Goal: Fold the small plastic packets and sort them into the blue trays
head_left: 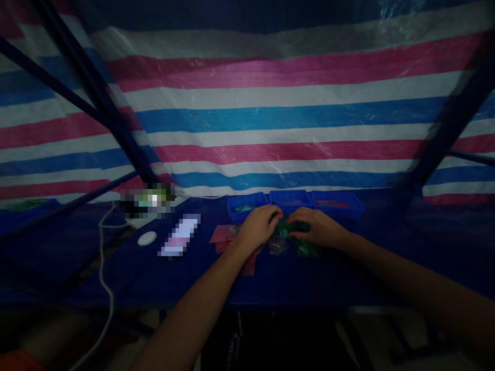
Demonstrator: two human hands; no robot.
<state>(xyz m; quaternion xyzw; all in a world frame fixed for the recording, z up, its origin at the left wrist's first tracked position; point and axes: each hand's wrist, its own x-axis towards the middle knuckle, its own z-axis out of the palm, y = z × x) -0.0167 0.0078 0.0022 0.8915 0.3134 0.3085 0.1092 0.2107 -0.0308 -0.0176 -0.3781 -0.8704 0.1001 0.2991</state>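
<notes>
My left hand (257, 225) and my right hand (317, 226) meet over a small green packet (285, 228) on the dark blue table (185, 278). Both hands have their fingers curled in and pinched on that green packet. More green pieces (307, 249) lie just under my right hand. Red packets (226, 234) lie beside and under my left wrist. A clear small bag (277, 246) sits between the hands. The light is dim, so fine detail is lost.
Three blue trays (247, 202) (291, 197) (337, 202) stand in a row behind the hands. A white oval object (147, 238), a white cable (102, 278) and blurred-out items lie to the left. A striped tarp (270, 118) hangs behind, with dark poles (93, 87) crossing it.
</notes>
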